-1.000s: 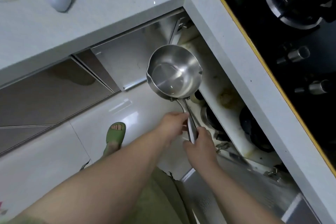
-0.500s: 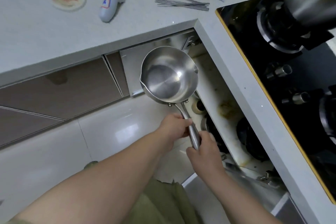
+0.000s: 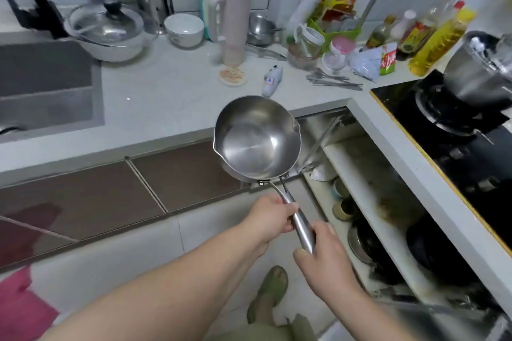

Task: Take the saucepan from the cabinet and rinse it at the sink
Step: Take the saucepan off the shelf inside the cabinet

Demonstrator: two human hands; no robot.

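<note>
A small steel saucepan (image 3: 256, 138) with two pour spouts is held out in front of me, empty, its bowl level with the worktop's front edge. My left hand (image 3: 270, 217) grips the upper part of its long handle. My right hand (image 3: 322, 256) grips the handle's lower end. The open cabinet (image 3: 368, 188) under the hob lies to the right, with dark pans and bowls on its shelves. The grey sink (image 3: 47, 88) is set in the worktop at the far left, a black tap above it.
The white worktop (image 3: 166, 91) carries a lidded pot, a bowl, a pink flask, a white lighter, cutlery, jars and oil bottles. A black gas hob (image 3: 454, 130) with a steel pot sits at the right. Brown cabinet doors run below; a pink cloth hangs bottom left.
The saucepan has come up and out of the cabinet, both hands still on its handle. My view has lifted, so the worktop's back and the sink now show.
</note>
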